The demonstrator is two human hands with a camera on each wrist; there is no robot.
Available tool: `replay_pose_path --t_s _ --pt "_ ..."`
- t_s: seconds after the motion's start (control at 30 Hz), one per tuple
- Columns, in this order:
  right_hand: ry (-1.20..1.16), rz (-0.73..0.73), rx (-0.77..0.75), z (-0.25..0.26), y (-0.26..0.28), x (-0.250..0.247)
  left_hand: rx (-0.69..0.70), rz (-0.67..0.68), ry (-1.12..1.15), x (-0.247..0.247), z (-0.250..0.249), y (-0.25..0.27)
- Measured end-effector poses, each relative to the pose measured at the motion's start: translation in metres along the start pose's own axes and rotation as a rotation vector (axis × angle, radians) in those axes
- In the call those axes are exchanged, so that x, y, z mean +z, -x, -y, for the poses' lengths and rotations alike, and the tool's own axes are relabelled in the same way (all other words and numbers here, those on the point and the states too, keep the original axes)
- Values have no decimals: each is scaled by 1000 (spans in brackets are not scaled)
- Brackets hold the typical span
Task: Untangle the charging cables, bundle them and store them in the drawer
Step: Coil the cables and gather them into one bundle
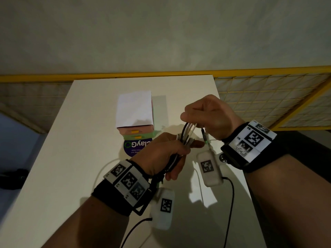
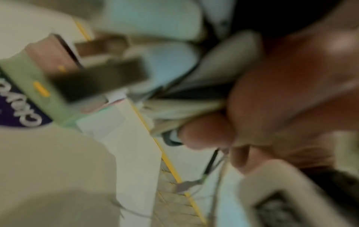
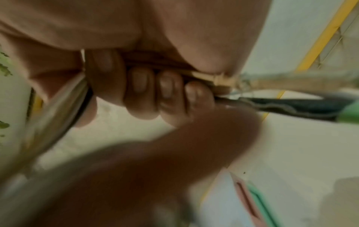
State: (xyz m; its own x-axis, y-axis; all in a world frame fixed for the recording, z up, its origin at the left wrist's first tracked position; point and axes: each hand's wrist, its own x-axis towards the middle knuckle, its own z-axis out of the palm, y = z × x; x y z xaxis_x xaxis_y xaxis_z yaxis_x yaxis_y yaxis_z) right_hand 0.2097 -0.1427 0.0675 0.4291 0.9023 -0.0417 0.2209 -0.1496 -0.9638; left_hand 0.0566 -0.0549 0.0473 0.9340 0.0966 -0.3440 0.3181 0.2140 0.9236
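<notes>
- Held up in the air above the middle of the surface point(image 1: 75, 140), the charging cables point(image 1: 188, 135) form a looped bunch of white and dark strands, gathered between both hands.
- The left hand point(image 1: 161, 154) has its fingers curled round the lower part of the bunch, thumb pressed along the strands.
- The right hand point(image 1: 206, 115) is fisted round the top of the loops; the right wrist view shows its fingers point(image 3: 139, 86) clamped over the strands, with a dark lead and a green-tipped plug trailing out past them.
- Another white lead point(image 1: 102, 169) lies on the surface near its front edge, below the left wrist; whether it joins the bunch I cannot tell.
- The small stack of drawers point(image 1: 136, 129), a pink one above a green one, each with a yellow handle, stands toward the far middle of the surface, just behind the hands, on a purple round sticker point(image 1: 132, 147). Both drawers look closed.
- Judging progress: the untangling seems largely done and the bundling is under way, since the strands run in neat loops. I see no tie or wrap securing them.
- Left to do, as I read it: finish and secure the coil, open a drawer, and put the bundle inside.
</notes>
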Motion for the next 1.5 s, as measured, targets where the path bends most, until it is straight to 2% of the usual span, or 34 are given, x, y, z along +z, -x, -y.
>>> replay_pose_path --t_s 0.17,0.3,0.37,0.43,0.47,0.5,0.53,0.63,0.77,0.83,0.9,1.03,1.13,1.23,1.4,1.5 --pt "9 -24 114 -11 0 2 122 3 56 5 -5 5" --pt "-86 62 162 -12 -3 11 179 25 145 6 -9 7" --pt "-199 49 195 -10 0 17 187 85 239 6 -8 6" --pt "-476 115 241 -15 0 20 217 136 316 5 -6 5" --pt "-576 77 285 -22 0 22 240 155 363 5 -4 5" --pt "-575 -15 326 -20 2 30 264 174 414 5 -4 4" --pt "-437 -56 329 -17 7 39 285 189 469 5 -6 4" --pt "-288 -15 435 -18 13 48 341 150 650 2 -11 3" --pt "-389 79 361 -13 22 50 397 11 725 -9 -10 1" --pt "-349 88 315 -15 24 52 424 -51 726 -16 -9 -2" --pt "-253 48 324 -13 25 56 420 -108 678 -18 -11 -4" --pt "-42 2 400 -13 24 68 409 -322 617 -17 -11 -8" --pt "36 79 451 -13 23 72 352 -474 568 -16 -9 -11" --pt "7 169 500 -13 22 75 299 -572 351 -20 -2 -14" --pt "-39 217 519 -18 24 64 326 -454 -136 -17 8 -14" --pt "-203 191 592 -23 25 67 284 -404 -609 -15 12 -16"
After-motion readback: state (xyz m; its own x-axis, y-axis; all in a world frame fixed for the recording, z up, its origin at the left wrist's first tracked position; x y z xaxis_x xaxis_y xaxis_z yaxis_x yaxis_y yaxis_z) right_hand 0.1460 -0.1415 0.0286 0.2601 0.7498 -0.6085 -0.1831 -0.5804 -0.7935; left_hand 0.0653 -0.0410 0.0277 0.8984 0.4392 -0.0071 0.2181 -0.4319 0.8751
